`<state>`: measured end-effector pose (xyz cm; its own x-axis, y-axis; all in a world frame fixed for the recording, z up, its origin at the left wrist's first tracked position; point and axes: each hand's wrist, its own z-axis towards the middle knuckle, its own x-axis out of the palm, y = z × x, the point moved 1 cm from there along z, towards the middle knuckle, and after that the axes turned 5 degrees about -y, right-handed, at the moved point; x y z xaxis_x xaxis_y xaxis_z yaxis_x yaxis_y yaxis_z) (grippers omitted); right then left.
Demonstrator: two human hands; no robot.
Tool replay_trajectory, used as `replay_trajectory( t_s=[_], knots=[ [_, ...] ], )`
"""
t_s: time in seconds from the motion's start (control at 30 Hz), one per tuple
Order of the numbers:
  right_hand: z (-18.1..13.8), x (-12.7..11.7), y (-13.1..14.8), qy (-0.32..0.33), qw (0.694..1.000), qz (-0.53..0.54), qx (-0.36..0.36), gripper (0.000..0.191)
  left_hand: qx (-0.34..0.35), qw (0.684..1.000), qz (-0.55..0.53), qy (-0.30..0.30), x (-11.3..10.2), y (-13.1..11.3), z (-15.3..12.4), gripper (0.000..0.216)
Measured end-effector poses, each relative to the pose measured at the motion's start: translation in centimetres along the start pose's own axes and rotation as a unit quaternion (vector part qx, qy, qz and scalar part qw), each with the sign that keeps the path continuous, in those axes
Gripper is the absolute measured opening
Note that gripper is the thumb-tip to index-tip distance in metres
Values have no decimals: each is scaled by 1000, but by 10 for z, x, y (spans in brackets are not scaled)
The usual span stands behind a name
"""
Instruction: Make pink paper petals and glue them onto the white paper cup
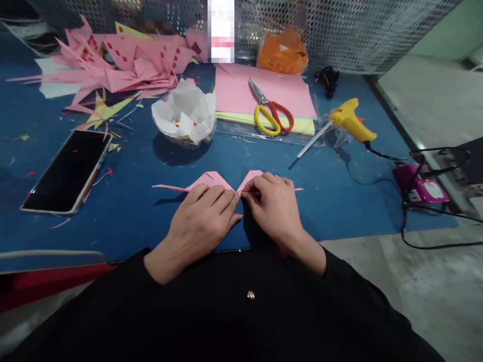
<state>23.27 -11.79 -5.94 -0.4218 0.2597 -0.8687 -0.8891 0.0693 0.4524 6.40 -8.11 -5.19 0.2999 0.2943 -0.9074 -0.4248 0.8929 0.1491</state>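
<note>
A pink folded paper piece (213, 179) with pointed wings lies on the blue table (124, 201) right in front of me. My left hand (202, 216) lies flat on its left half, fingers pressed together on the paper. My right hand (273, 203) pinches the paper at the middle fold, fingertips curled. Both hands meet at the centre crease. The lower part of the paper is hidden under my hands.
A phone (68, 168) lies at the left. A bowl with white paper (184, 115), scissors (269, 113) on a stack of pink sheets (287, 93), a yellow glue gun (350, 120) with cable, an orange bag (281, 50) and a heap of pink cuttings (121, 63) stand behind.
</note>
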Motion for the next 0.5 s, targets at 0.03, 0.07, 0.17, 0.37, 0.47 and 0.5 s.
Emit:
replay_trajectory(
  t_s=[0.03,0.07,0.17,0.37,0.47,0.5],
  knots=[
    [0,-1,-1,0,1000,-5,2,11,5,1000,-2,4,0,0,0,30],
    [1,-3,-3,1,1000,-11,2,12,10,1000,-5,6,1,-1,-1,31],
    [4,-6,-5,8,999,-35,-4,15,19,1000,-15,2,3,-2,-2,33],
    [11,-12,-9,45,997,-56,-4,16,21,1000,-22,-2,5,-3,-1,32],
    [13,-14,-11,55,996,-67,4,16,20,999,-26,-12,5,-3,-1,32],
    [13,-14,-12,56,996,-73,4,16,19,999,-27,-16,5,-3,0,32]
  ],
)
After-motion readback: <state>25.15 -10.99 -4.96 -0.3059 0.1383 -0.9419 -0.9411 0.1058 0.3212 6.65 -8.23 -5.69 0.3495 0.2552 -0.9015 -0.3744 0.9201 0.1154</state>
